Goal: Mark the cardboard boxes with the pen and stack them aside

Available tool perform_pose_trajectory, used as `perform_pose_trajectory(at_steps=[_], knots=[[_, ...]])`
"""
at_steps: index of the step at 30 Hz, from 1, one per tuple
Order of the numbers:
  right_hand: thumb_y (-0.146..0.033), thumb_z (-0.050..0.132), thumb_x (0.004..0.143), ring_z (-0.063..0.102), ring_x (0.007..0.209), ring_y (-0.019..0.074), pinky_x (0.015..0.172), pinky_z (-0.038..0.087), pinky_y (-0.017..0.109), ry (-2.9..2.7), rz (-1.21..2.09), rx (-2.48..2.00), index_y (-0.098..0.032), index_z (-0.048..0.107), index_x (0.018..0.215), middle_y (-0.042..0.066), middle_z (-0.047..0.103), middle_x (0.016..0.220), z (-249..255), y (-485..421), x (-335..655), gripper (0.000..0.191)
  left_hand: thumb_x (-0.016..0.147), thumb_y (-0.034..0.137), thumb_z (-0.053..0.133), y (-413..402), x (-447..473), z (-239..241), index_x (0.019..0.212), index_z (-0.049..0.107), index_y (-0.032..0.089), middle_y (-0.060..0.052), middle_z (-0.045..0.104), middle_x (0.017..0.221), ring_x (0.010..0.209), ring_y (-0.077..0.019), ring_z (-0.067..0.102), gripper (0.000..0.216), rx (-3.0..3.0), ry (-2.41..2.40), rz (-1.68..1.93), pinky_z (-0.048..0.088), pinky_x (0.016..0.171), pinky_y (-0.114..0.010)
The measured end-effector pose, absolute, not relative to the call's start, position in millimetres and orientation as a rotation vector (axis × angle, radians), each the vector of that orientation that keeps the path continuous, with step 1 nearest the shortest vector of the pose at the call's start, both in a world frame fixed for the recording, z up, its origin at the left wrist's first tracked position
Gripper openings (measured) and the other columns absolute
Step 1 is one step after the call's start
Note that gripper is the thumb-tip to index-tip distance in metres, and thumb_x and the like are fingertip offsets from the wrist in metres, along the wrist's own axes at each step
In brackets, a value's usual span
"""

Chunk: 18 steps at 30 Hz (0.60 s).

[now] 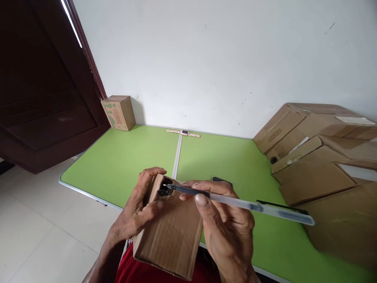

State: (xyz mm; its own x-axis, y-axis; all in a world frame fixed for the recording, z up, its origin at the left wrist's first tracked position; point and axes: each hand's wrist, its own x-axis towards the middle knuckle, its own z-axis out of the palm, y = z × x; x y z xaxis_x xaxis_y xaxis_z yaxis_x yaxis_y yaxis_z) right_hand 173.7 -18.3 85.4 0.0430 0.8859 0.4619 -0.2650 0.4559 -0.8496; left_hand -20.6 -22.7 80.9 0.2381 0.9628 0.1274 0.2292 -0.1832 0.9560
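My left hand is closed around a small brown cardboard box, held over the near edge of the green table. My right hand grips a pen with a clear barrel and a black clip. The pen's tip is poked into a dark torn hole at the box's top end. A small dark object shows just behind my right fingers; I cannot make out what it is.
Large cardboard boxes are stacked on the table's right side. A small printed carton stands at the far left corner by a dark wooden door. A pink wristwatch lies along the wall. White floor tiles lie at left.
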Motion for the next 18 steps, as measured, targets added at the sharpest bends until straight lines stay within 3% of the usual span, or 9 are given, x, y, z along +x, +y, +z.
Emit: perform_pose_trajectory(at_steps=[9, 18], knots=[[-0.025, 0.065, 0.1, 0.063, 0.067, 0.0106, 0.068, 0.056, 0.022, -1.445, 0.96, -0.707, -0.033, 0.075, 0.107, -0.001, 0.076, 0.101, 88, -18, 175, 0.014, 0.095, 0.042, 0.057, -22, -19, 82, 0.145, 0.046, 0.029, -0.009, 0.056, 0.134, 0.126, -0.0348, 0.052, 0.053, 1.627, 1.141, 1.035, 0.041, 0.108, -0.049], [-0.027, 0.062, 0.102, 0.072, 0.094, 0.0175, 0.078, 0.056, 0.026, -1.541, 0.888, -0.769, -0.03, 0.071, 0.107, 0.0, 0.075, 0.097, 83, -16, 183, 0.01, 0.095, 0.048, 0.057, -22, -21, 81, 0.147, 0.045, 0.029, -0.009, 0.058, 0.128, 0.124, -0.0352, 0.052, 0.056, 1.61, 1.15, 1.018, 0.041, 0.109, -0.051]])
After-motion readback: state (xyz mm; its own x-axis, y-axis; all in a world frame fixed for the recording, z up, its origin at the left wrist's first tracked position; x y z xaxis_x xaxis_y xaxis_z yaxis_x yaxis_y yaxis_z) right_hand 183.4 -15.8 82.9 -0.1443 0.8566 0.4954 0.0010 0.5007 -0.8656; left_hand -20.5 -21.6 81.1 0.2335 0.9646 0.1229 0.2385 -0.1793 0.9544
